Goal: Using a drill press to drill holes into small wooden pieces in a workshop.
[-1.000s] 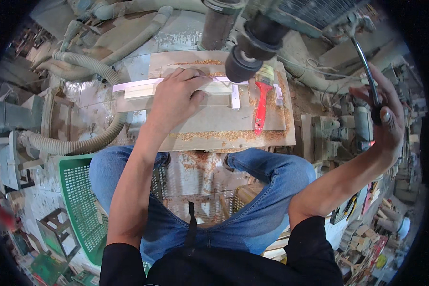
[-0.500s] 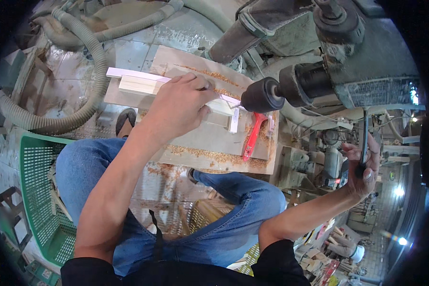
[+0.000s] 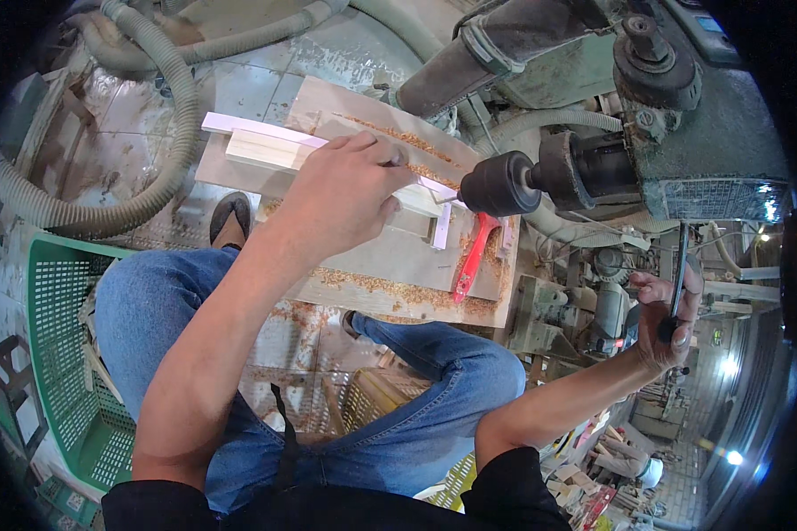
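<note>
My left hand [image 3: 350, 190] presses a pale wooden strip [image 3: 266, 152] down on the board, its fingers curled over the strip and thumb against the near side. Behind the strip runs a pinkish-white fence strip [image 3: 226, 124]. A short crosspiece [image 3: 442, 227] stands at its right end. Just right of my fingers is the black chuck [image 3: 500, 184] of a drill press; its thin bit meets the wood, though whether it has entered I cannot tell. My right hand [image 3: 669, 310] is closed around the knob end of the black feed lever [image 3: 681, 265].
On the board [image 3: 390, 261] lie a red-handled brush [image 3: 475, 261] and wood shavings [image 3: 372, 288]. A green basket [image 3: 71, 354] stands by my left knee. Ribbed hoses [image 3: 181, 115] curve across the floor at the far left. The grey drill press body [image 3: 717, 150] fills the upper right.
The view has shifted slightly, so the drill press appears a little further right. Both hands keep their holds, and the wood strip stays in place under the left hand.
</note>
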Available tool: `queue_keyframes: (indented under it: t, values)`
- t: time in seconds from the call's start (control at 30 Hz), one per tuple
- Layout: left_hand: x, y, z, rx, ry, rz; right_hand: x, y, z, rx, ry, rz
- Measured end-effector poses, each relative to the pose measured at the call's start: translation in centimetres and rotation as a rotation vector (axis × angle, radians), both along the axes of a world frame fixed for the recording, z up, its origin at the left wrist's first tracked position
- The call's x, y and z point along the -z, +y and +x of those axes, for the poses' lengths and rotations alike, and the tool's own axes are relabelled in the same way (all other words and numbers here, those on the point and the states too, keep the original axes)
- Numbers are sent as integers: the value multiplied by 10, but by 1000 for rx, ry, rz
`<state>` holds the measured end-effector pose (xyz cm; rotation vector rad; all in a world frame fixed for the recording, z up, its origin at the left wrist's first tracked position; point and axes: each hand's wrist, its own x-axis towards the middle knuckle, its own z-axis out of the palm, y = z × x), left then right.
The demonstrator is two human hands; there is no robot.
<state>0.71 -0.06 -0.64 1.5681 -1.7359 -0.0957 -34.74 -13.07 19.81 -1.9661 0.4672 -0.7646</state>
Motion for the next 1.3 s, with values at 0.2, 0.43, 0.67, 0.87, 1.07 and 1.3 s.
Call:
queue_keyframes:
  t: [0.2,0.43,0.67,0.87,1.07,1.3]
  values:
    - [-2,-1,-2,2,-15,20,2,-1,-5,39,6,-3]
    - [-3,-1,-1,-3,-12,22,2,-3,-6,34,25,10]
    - [-2,-1,-1,1,-6,22,3,-4,-9,23,34,28]
    - [-2,-1,-1,-4,-26,34,3,-5,-10,23,27,58]
    - [-2,-1,-1,-3,-25,34,5,-7,-10,2,10,68]
    - [-2,-1,-1,-1,-19,7,8,-9,-14,-5,14,43]
